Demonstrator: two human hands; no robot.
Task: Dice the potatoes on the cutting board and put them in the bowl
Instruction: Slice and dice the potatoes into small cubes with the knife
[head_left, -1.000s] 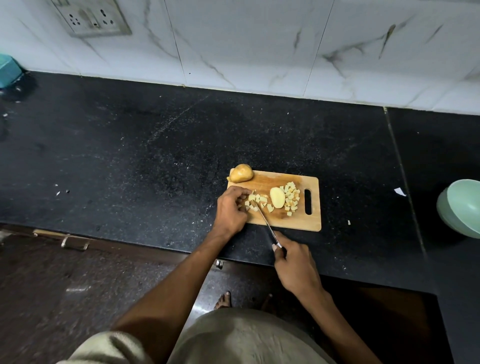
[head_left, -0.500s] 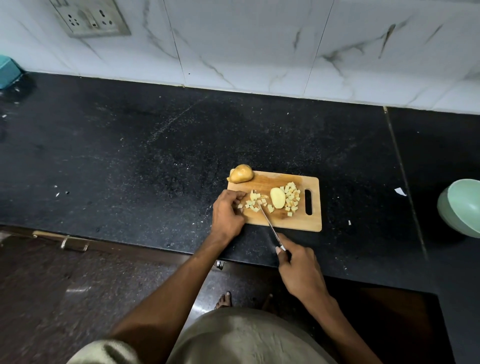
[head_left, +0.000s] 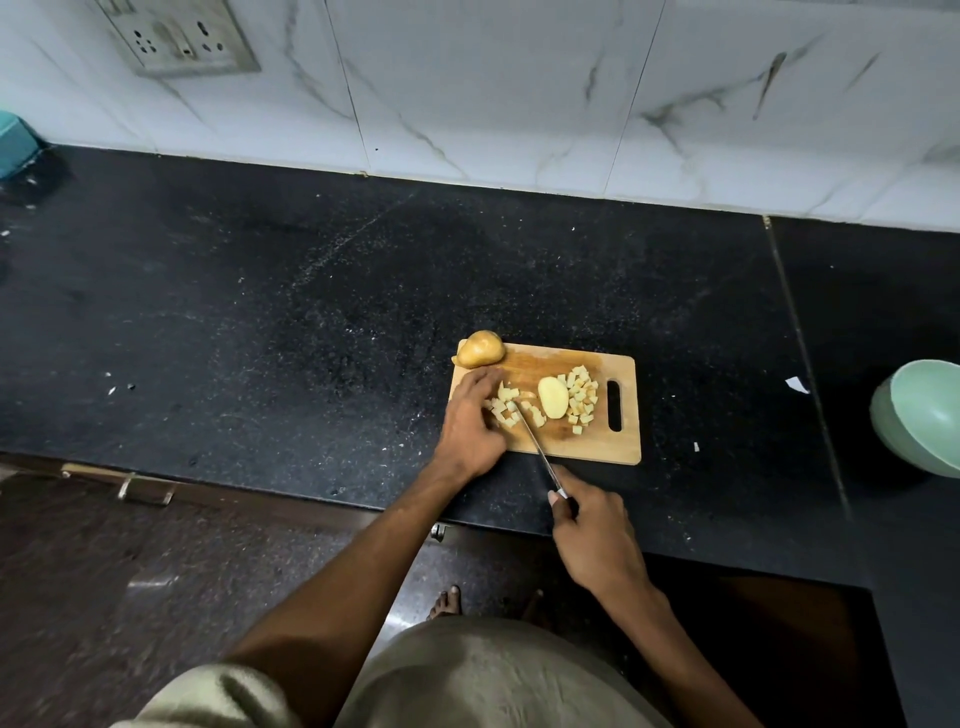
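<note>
While the right hand (head_left: 597, 540) grips the knife (head_left: 535, 447), its tip among potato cubes (head_left: 506, 410) on the cutting board (head_left: 587, 447), the left hand (head_left: 470, 421) presses them; bowl (head_left: 919, 415) well right.

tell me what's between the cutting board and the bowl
In the head view, only bare black counter lies between the cutting board and the green bowl, apart from a small white scrap and a seam.
</note>
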